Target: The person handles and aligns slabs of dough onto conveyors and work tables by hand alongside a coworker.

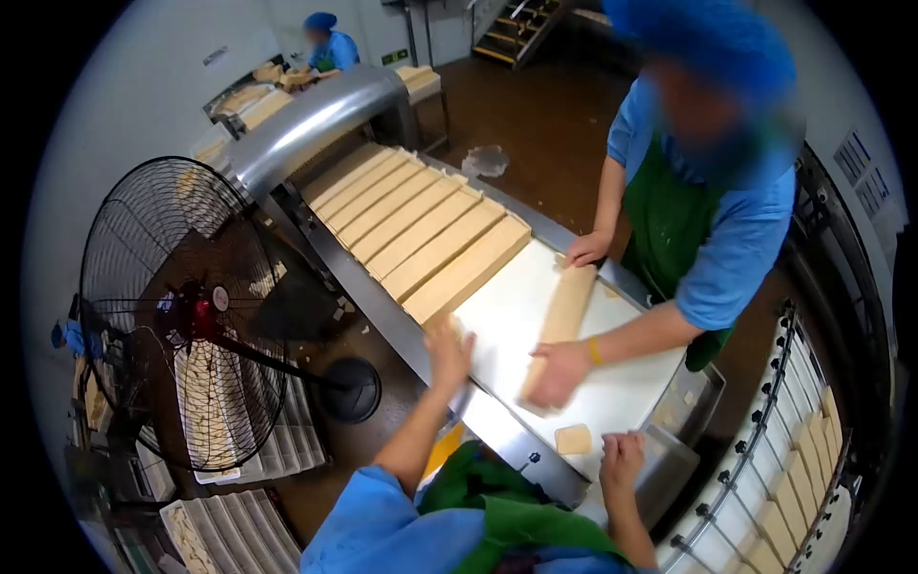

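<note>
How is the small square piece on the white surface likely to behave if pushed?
The square piece lies flat, so it should slide rather than roll or tip. It looks small and thin, so probably light. The white surface under it looks smooth, so it may slip easily.

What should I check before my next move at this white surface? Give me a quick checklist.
1. Left hand clear of the slab row: cannot tell; it is blurred at the near end of the last slab.
2. Right hand empty: cannot tell; its fingers are curled, with nothing visible in them.
3. Co-worker's hands off the white surface: not ok; both are on a long slab there.
4. Bare space between the row and that slab: ok.
5. No loose bits near your right hand: not ok; a small squarish piece lies there.
</note>
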Action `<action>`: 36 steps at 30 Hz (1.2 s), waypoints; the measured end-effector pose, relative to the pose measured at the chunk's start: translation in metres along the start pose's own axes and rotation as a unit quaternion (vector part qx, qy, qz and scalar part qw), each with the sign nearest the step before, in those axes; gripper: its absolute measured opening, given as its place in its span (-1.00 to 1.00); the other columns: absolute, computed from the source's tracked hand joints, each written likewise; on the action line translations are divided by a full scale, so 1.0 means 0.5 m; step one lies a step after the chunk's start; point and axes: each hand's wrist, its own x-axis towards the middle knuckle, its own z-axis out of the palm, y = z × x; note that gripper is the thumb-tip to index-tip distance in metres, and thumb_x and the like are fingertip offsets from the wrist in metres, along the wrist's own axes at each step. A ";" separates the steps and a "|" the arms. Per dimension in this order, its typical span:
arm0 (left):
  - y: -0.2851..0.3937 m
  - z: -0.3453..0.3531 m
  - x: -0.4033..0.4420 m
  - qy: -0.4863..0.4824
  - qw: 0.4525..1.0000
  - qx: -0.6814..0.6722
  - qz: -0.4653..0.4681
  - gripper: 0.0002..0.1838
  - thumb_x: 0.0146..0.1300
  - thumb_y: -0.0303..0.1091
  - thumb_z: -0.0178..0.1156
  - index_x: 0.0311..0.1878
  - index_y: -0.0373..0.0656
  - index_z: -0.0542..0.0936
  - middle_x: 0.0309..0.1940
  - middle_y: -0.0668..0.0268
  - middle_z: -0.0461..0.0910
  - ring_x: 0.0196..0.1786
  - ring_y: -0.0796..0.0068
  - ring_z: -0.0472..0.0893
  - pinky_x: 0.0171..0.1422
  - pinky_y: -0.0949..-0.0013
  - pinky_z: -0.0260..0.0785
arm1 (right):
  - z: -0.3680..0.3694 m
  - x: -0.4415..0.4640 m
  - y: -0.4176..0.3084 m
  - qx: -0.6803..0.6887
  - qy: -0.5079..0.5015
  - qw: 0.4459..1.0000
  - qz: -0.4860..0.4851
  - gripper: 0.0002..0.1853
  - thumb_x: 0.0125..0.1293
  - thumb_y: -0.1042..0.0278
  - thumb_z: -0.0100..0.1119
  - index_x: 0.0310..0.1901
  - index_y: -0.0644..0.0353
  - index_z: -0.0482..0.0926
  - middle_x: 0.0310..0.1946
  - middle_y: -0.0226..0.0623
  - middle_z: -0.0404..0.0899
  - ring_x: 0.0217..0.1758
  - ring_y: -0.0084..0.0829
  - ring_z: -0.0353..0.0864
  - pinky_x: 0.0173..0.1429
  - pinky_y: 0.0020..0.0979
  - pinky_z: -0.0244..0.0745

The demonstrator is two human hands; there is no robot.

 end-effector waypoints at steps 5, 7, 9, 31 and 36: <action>-0.127 -0.005 0.174 -0.030 0.987 0.077 -0.137 -0.08 -0.02 -0.19 0.44 0.34 -0.31 0.17 0.29 -0.08 0.19 0.27 -0.16 0.26 0.35 -0.01 0.16 | 0.121 0.115 -0.051 0.074 -0.087 0.993 -0.029 -0.80 0.28 0.40 0.04 -0.47 0.22 0.58 -0.61 -0.22 0.50 -0.40 -0.20 0.47 0.15 -0.18 0.30; -0.128 -0.006 0.183 -0.094 0.978 0.092 -0.160 -0.01 -0.08 -0.17 0.48 0.35 -0.32 0.15 0.30 -0.10 0.16 0.26 -0.18 0.26 0.34 -0.01 0.18 | 0.161 0.163 -0.090 0.046 -0.133 0.990 -0.022 -0.87 0.23 0.42 0.09 -0.39 0.22 0.60 -0.42 -0.16 0.57 -0.23 -0.13 0.52 0.08 -0.14 0.32; -0.135 0.014 0.205 -0.136 0.972 0.129 -0.139 0.02 -0.11 -0.17 0.50 0.36 -0.29 0.14 0.24 -0.12 0.21 0.22 -0.16 0.30 0.29 -0.02 0.24 | 0.235 0.216 -0.109 0.066 -0.135 0.989 -0.015 -0.80 0.22 0.32 0.14 -0.20 0.25 0.58 -0.18 -0.07 0.55 -0.07 -0.09 0.49 0.14 -0.11 0.30; -0.143 0.055 0.198 -0.196 0.946 0.258 0.016 0.05 0.09 0.15 0.26 0.40 -0.41 0.01 0.22 -0.32 0.21 0.10 -0.21 0.46 0.12 0.06 0.40 | 0.686 0.679 -0.171 -0.131 -0.286 0.914 0.258 -0.14 0.22 -0.22 0.07 0.46 -0.03 0.03 0.53 -0.07 -0.29 0.55 -0.05 -0.11 0.50 -0.16 0.03; -0.151 0.045 0.197 -0.273 0.955 0.119 0.018 0.08 -0.02 -0.04 0.40 0.37 -0.43 -0.02 0.18 -0.33 0.15 0.13 -0.30 0.37 0.14 -0.06 0.38 | 0.544 0.628 -0.137 -0.118 -0.232 0.878 0.401 -0.13 0.07 -0.07 0.28 0.35 0.03 0.08 0.28 -0.13 0.07 0.35 -0.10 0.19 0.34 -0.08 0.24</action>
